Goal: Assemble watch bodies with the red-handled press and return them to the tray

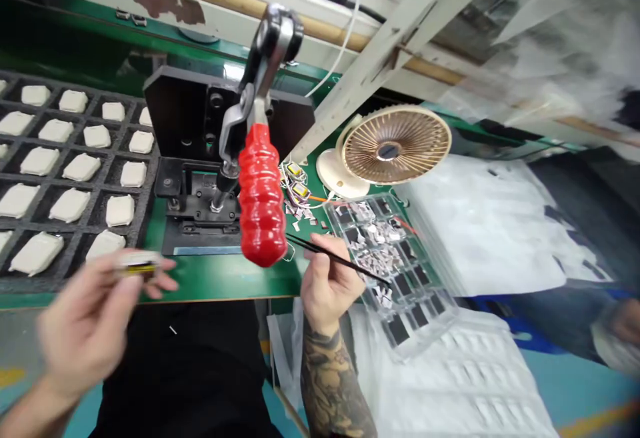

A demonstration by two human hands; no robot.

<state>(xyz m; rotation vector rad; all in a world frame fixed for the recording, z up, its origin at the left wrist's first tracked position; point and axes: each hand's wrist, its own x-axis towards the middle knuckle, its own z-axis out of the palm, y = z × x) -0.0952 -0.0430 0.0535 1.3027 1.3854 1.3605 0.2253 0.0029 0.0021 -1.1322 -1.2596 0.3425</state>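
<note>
My left hand [90, 318], slightly blurred, pinches a small white casing [137, 263] with a yellow and dark part showing on its side. It is near the front edge of the green bench, beside the black foam tray [100, 205]. Black tweezers [345, 261] lie in the closed fingers of my right hand [327, 281], slanting across it. That hand is to the right of a toggle clamp's red handle [261, 198] and beside a clear compartment tray [440, 315] with small white and dark pieces.
The black clamp fixture [200, 191] stands mid-bench. Behind my right hand are small wired parts [300, 190] and a fan [395, 148]. White plastic sheets [490, 231] and moulded trays [460, 371] are at the right. Another person's hand [627, 321] shows at the right edge.
</note>
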